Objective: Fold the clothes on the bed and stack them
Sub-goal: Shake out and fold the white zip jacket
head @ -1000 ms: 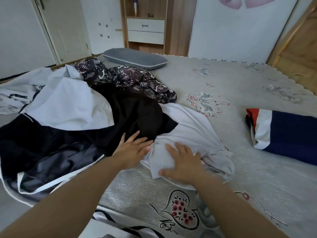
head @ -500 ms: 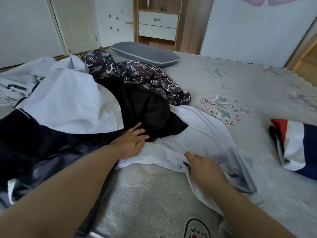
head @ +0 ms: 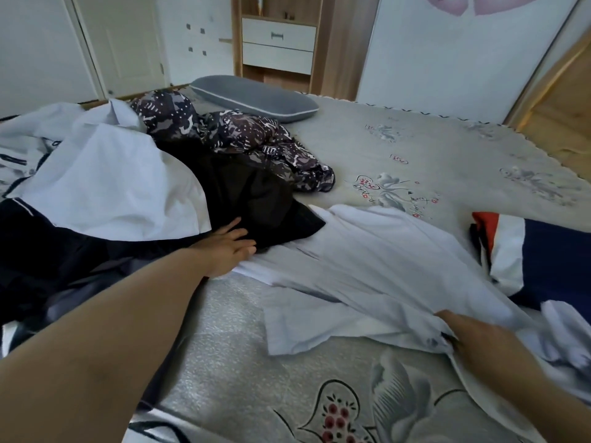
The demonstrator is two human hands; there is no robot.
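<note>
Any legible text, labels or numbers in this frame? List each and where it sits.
None can be read.
Red script beside the flower print on the bed cover: blurred.
Red script further along the bed cover: too small.
Dark lettering at the pink shapes on the wall panel: cut off and blurred.
Black marks on the white garment at far left: unclear whether they are letters.

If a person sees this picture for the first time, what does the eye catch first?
First, the white shirt drawn out across the middle of the bed, its near edge in the grip of the right hand. Next, the heap of clothes at the left, where the left hand rests flat at the shirt's other end. A folded striped garment lies at the right.
</note>
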